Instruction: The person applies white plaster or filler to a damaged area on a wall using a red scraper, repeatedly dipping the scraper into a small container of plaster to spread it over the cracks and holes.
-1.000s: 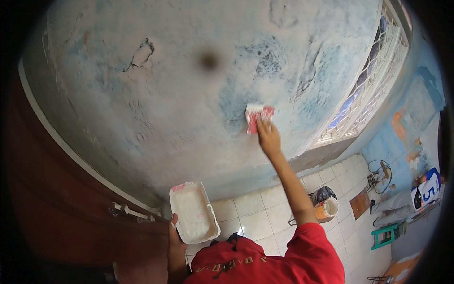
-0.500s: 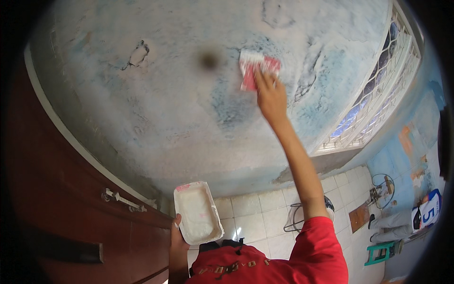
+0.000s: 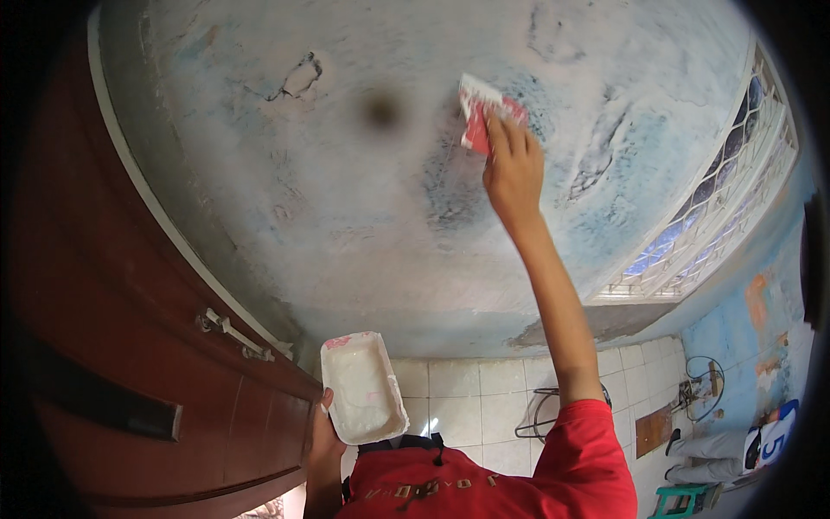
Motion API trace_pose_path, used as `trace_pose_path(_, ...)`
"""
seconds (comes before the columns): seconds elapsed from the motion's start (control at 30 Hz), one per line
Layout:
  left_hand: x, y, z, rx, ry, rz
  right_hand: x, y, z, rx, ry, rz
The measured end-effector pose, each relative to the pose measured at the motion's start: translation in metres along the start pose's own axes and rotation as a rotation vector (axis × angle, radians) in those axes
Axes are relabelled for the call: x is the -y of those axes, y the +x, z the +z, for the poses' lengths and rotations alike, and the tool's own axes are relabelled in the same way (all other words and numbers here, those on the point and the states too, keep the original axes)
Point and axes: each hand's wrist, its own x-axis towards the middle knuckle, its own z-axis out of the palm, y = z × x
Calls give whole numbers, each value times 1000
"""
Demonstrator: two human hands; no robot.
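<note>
Scraper: a flat, thin red-and-white scraper (image 3: 475,121) set slantwise at the wall, well above the wall's bottom edge and between door frame and window; whether its whole edge touches is unclear.
Right hand: the right hand (image 3: 516,164) is closed on the scraper's red part, fingers bent over its face, arm stretched up; the thumb is hidden.
Tray: a white, rectangular tray (image 3: 326,372) with rounded corners and pink marks at its far left corner, held low in front of the wall's bottom edge, near the door.
Tray contents: a smooth white paste (image 3: 363,394) spread over the bottom.
Left hand: the left hand (image 3: 325,432) grips the tray by its left side, thumb up at the rim; the fingers beneath are hidden, so how far they bend I cannot tell.
Wall: the wall (image 3: 346,268) is patchy white, grey and blue, with dark, rough spots beside the scraper.
Wall's left edge: a pale door frame (image 3: 156,208), then a reddish-brown door (image 3: 130,320) with a light handle (image 3: 232,335).
Wall's right edge: a window (image 3: 718,199) with white grilles.
Floor: pale tiles (image 3: 454,415); a brown board (image 3: 653,431) lies near the far blue wall.
Floor's right edge: another person (image 3: 713,445) in grey trousers, beside a green stool (image 3: 679,502).
</note>
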Motion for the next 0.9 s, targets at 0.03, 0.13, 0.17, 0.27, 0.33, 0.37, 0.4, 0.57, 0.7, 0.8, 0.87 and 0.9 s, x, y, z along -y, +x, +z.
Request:
trace_pose_path(0.03,-3,2,1,-2,0,6,1,2,3,-5,5,0)
trace_pose_path(0.13,-10,6,1,26,-4,-12,12,-27,22,151,4,6)
trace_pose_path(0.17,-12,7,2,13,-10,-15,20,-70,31,252,24,17)
trace_pose_path(0.27,-25,12,5,28,-12,-18,61,-189,41,402,86,-28)
trace_pose_path(0.33,-37,13,0,47,-1,-5,71,-192,41,427,133,2)
trace_pose_path(0.37,-40,16,-7,52,-9,-12,72,-192,42,456,178,32)
trace_pose_path(0.4,-45,17,-13,49,-17,-16,69,-158,41,410,207,51)
trace_pose_path(0.57,-67,26,-20,71,7,-32,40,8,31,122,53,52)
trace_pose_path(0.7,-89,27,-16,21,27,-58,58,-32,53,238,-31,38)
trace_pose_path(0.8,-96,38,-27,35,14,-44,96,-151,65,369,44,39)
trace_pose_path(0.87,-103,44,-26,40,44,-26,131,-200,53,534,124,117)
trace_pose_path(0.9,-108,48,-24,54,82,-4,143,-213,53,538,125,123)
